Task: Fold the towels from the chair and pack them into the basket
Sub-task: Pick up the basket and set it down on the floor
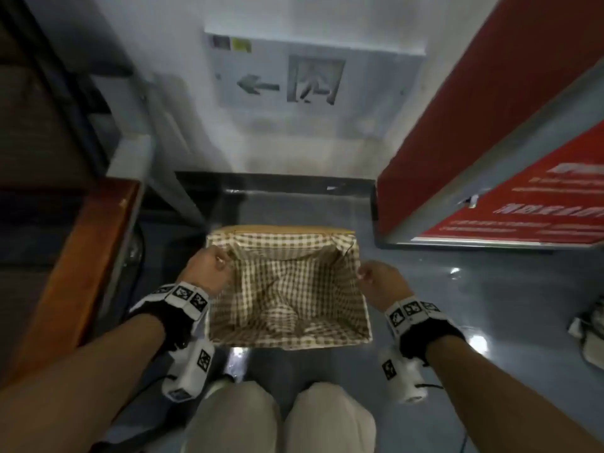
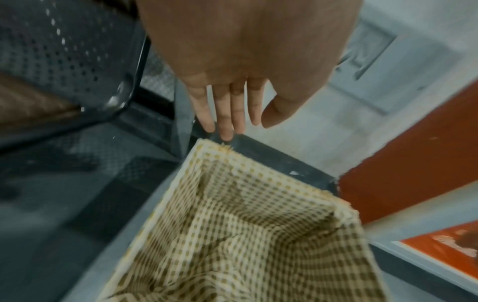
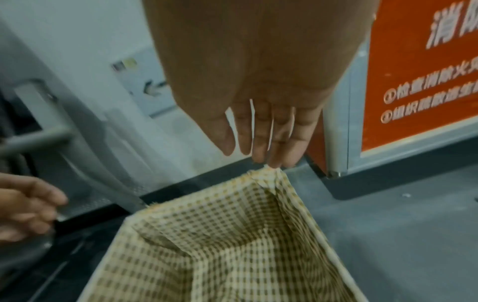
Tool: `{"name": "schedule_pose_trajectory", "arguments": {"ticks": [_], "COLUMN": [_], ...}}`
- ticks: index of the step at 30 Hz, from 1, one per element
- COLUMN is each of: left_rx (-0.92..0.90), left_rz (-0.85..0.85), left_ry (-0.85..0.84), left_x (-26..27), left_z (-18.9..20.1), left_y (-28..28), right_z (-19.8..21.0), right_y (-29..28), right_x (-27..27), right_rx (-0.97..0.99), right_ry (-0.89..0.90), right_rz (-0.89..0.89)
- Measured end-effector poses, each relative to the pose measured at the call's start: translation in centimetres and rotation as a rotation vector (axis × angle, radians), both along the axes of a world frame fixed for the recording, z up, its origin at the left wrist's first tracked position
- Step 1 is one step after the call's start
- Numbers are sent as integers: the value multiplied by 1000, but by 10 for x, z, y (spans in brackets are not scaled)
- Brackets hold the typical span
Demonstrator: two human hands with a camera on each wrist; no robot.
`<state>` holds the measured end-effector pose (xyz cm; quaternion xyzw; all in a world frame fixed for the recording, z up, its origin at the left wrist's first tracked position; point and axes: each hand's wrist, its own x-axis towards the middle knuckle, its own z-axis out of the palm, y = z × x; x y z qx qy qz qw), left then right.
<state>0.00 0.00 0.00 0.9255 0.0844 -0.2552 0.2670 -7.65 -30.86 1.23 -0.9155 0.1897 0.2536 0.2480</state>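
Note:
A rectangular basket (image 1: 289, 342) with a brown-and-cream checked cloth lining stands on the grey floor in front of my knees. Only the rumpled lining shows inside it. My left hand (image 1: 209, 267) hovers at the basket's left rim near the far corner. In the left wrist view its fingers (image 2: 227, 114) are straight, just above the corner of the rim (image 2: 207, 146). My right hand (image 1: 376, 278) is at the right rim. In the right wrist view its straight fingers (image 3: 269, 141) reach the far right corner (image 3: 269, 173). Neither hand holds anything. No towel is in view.
A chair with a brown wooden armrest (image 1: 85, 256) and a perforated dark metal seat (image 2: 64, 51) stands close on the left. A red cabinet with a poster (image 1: 523, 197) stands on the right. The white wall with an exit sign (image 1: 294, 80) is straight ahead.

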Motion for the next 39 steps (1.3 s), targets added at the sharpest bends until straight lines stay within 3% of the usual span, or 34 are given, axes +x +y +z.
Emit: {"name": "schedule_pose_trajectory", "arguments": {"ticks": [4, 7, 10, 15, 20, 27, 34, 39], "left_rx": [101, 100, 95, 174, 115, -51, -99, -148], "left_rz": [122, 263, 396, 340, 296, 326, 50, -158], "left_ry": [27, 2, 62, 1, -93, -79, -47, -190], "left_x": [-7, -24, -25, -31, -36, -54, -96, -150], "left_z": [-91, -139, -170, -182, -140, -31, 74, 111], "left_y": [11, 19, 23, 26, 17, -10, -29, -23], "right_z": [-97, -157, -191, -201, -160, -46, 73, 109], "right_y": [-10, -14, -18, -19, -18, -4, 27, 56], "right_x": [-7, -15, -20, -25, -55, -155, -263, -338], "right_rx": [-13, -63, -118, -151, -154, -178, -245, -252], "right_ry": [37, 85, 58, -76, -126, -50, -89, -156], "right_rz": [-151, -170, -175, -219, -352, -634, -951, -1164]}}
